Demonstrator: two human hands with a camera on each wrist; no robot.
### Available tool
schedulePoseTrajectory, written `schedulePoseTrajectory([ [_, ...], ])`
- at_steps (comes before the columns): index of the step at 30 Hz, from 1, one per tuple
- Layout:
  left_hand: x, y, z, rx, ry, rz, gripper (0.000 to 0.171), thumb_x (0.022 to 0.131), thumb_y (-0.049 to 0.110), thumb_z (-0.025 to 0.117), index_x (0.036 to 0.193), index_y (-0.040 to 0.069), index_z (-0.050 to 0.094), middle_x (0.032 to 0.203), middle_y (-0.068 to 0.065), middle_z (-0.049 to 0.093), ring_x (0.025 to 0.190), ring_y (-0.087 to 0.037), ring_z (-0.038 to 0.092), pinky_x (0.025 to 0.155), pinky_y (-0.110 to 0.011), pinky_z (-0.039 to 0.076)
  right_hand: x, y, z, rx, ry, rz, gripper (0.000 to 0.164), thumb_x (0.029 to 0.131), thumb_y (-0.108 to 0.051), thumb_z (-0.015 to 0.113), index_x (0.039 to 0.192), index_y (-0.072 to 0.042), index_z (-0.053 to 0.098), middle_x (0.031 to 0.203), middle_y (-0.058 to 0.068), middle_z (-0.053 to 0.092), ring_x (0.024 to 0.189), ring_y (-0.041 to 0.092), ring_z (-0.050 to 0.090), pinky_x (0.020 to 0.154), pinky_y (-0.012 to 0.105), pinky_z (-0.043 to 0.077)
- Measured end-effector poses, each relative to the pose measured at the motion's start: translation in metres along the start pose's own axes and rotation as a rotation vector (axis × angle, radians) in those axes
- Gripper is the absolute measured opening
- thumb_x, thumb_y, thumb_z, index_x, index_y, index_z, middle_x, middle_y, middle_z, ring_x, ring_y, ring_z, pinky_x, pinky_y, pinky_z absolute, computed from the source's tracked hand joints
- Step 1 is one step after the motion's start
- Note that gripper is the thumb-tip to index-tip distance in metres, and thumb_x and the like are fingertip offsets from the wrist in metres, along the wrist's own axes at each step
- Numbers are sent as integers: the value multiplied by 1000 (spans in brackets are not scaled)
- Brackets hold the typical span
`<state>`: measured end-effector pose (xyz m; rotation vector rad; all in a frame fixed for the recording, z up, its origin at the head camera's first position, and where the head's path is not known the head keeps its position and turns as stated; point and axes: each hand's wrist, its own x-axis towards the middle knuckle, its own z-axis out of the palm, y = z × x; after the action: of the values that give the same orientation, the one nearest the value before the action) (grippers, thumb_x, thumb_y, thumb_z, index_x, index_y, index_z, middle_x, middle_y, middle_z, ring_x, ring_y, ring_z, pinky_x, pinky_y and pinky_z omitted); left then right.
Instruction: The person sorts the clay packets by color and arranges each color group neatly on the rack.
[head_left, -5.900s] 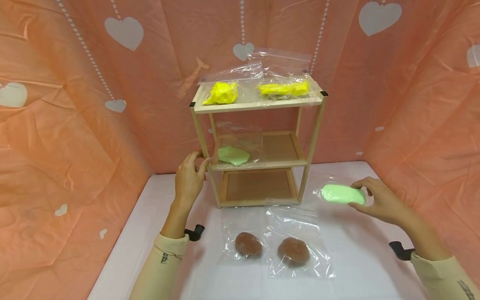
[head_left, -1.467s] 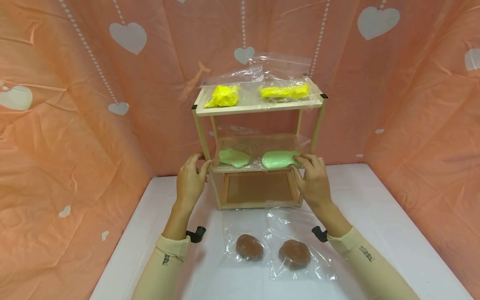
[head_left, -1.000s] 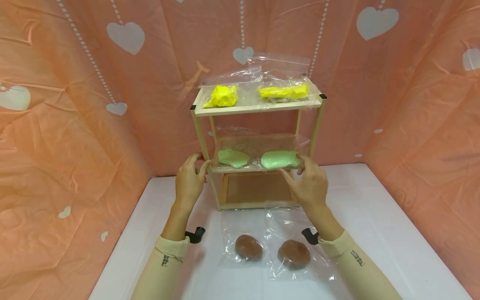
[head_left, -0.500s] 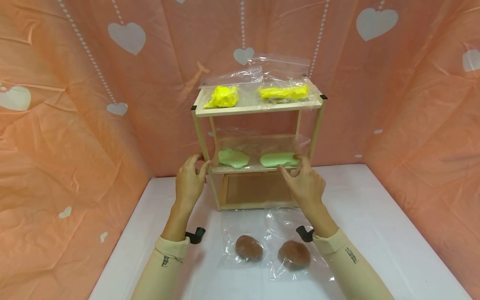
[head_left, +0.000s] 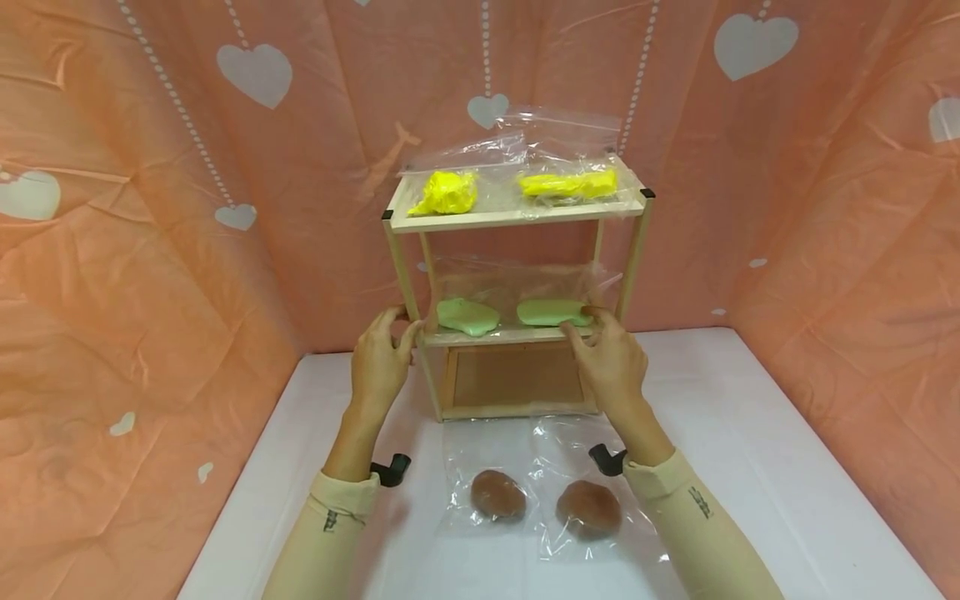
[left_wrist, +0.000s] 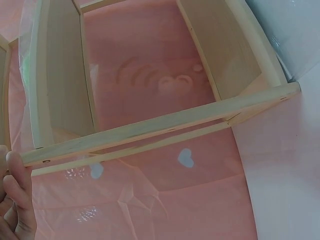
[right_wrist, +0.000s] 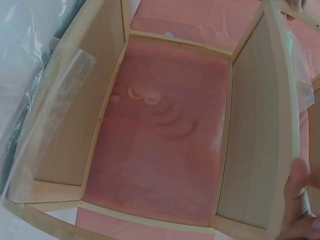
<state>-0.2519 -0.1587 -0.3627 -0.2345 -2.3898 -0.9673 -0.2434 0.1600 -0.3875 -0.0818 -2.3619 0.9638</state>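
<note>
A small wooden shelf rack (head_left: 517, 337) stands upright on the table. My left hand (head_left: 378, 367) grips its left front post at the middle shelf; the left wrist view shows these fingers (left_wrist: 19, 187) at the post. On the middle shelf lie two clear zip bags of pale green clay-like stuff: a flat left lump (head_left: 468, 317) and a smooth right lump (head_left: 551, 312). My right hand (head_left: 615, 362) pinches the right bag at its right end, thumb low by the shelf's front edge. In the right wrist view the thumb (right_wrist: 297, 192) shows beside the shelf; the lump is hidden there.
On the top shelf lie two zip bags with a yellow lump (head_left: 447, 193) and a yellow roll (head_left: 568, 183). Two bagged brown lumps (head_left: 498, 494) (head_left: 588, 510) lie on the white table (head_left: 720, 467) before the rack. Pink cloth (head_left: 322, 167) hangs behind and beside it.
My right hand has carried the right green bag from beside the rack onto the middle shelf, then shifted it slightly left and back. My left hand stays on the post.
</note>
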Motion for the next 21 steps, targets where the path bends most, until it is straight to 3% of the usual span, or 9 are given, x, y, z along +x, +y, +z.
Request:
schedulePoseTrajectory([
  [6, 0, -2, 1, -4, -1, -2, 35, 108, 28, 69, 134, 6, 69, 106, -13, 73, 58, -21, 70, 60, -44, 52, 1, 0, -3, -10, -61, -16, 49, 102, -47, 72, 136, -11, 69, 84, 7, 81, 88, 42, 76, 69, 61, 54],
  [12, 2, -3, 1, -21, -8, -7, 35, 107, 30, 69, 134, 8, 69, 103, -11, 73, 57, -19, 68, 59, -42, 51, -2, 2, -6, 11, -97, -106, 52, 103, -46, 70, 142, -11, 64, 71, 0, 75, 69, 32, 70, 61, 52, 52],
  [21, 2, -2, -1, -52, -45, -23, 35, 108, 31, 67, 136, 9, 68, 80, -14, 74, 56, -18, 67, 58, -40, 50, -14, 6, -12, 157, -89, -228, 51, 100, -24, 78, 144, -5, 61, 57, -9, 56, 53, 15, 49, 54, 35, 41],
])
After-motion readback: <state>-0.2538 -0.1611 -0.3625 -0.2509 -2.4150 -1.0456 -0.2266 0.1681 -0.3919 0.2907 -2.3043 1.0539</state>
